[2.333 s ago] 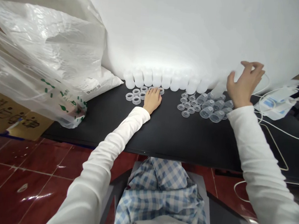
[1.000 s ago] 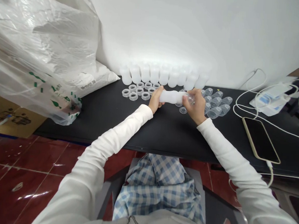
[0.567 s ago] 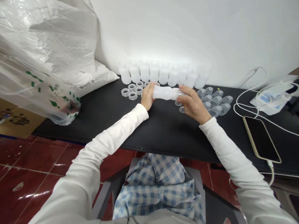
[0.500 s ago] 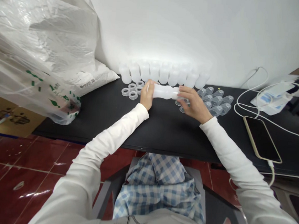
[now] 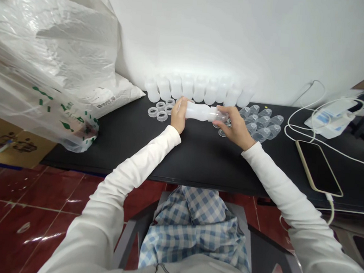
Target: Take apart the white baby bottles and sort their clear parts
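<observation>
Across black tabletop (image 5: 199,154), gripping bottle (image 5: 198,111) in left hand (image 5: 178,114), clear cap (image 5: 220,117) in right hand (image 5: 233,124), partly blocking discs (image 5: 222,133); with white bag (image 5: 73,39) upper left, phone (image 5: 320,168) lower right.

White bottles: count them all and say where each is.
10: nine bottles lined up along the wall, one bottle in the left hand; others may be hidden behind.

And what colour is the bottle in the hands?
The bottle is milky white, as the head view, the only one, shows.
</observation>
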The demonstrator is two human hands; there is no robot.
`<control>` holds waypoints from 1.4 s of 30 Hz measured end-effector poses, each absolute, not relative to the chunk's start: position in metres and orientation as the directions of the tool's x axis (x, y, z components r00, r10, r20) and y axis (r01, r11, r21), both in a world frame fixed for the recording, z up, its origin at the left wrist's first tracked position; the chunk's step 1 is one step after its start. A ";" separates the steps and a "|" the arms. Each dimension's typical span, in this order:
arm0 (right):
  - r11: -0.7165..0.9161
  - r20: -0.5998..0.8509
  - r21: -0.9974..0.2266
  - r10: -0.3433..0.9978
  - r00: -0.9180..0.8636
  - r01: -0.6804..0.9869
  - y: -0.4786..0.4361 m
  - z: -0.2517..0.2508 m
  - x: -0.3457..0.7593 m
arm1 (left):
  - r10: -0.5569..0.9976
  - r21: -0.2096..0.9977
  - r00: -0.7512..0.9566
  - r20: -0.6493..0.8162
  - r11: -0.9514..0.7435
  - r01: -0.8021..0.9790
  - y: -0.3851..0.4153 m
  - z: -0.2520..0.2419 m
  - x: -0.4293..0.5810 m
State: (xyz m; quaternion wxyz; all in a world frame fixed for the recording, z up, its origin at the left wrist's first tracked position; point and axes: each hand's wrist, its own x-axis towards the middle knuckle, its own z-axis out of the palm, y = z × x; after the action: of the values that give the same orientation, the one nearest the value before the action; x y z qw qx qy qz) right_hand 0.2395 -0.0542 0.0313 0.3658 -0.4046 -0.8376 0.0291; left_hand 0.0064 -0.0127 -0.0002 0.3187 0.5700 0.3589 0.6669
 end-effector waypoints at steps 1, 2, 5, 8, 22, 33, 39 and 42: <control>0.702 0.603 -0.255 0.653 -0.458 0.665 -0.053 0.032 0.242 | 0.879 0.884 -0.149 0.454 -0.465 -0.046 -0.011 0.001 0.008; 0.727 0.608 -0.174 0.610 -0.508 0.664 -0.052 0.032 0.245 | 0.914 0.918 -0.149 0.377 -0.390 -0.073 -0.011 0.002 0.009; 0.748 0.588 -0.047 0.556 -0.587 0.662 -0.052 0.035 0.253 | 0.981 0.970 -0.068 0.181 -0.190 -0.151 -0.015 0.013 0.010; 0.723 0.546 -0.082 0.608 -0.576 0.686 -0.057 0.037 0.257 | 0.988 0.982 0.145 -0.057 0.082 -0.168 -0.020 0.026 0.006; 0.655 0.629 -0.396 0.704 -0.329 0.644 -0.050 0.020 0.243 | 0.898 0.904 -0.139 0.418 -0.426 -0.034 -0.031 0.019 0.014; 0.770 0.722 -0.144 0.511 -0.466 0.621 -0.048 0.022 0.249 | 0.982 0.968 -0.156 0.103 -0.136 -0.213 -0.033 0.028 0.020; 0.757 0.634 -0.007 0.508 -0.582 0.653 -0.054 0.028 0.255 | 0.979 0.947 0.090 -0.182 0.199 -0.252 -0.033 0.038 0.017; 0.747 0.616 -0.042 0.542 -0.571 0.664 -0.055 0.030 0.253 | 0.953 0.933 0.151 -0.261 0.290 -0.213 -0.032 0.039 0.014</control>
State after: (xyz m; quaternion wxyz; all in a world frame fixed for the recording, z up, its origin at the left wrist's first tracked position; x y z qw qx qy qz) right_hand 0.2531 -0.0553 0.0295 0.3119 -0.3422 -0.8810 -0.0971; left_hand 0.0135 -0.0317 0.0390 0.6495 0.3921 0.4722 0.4489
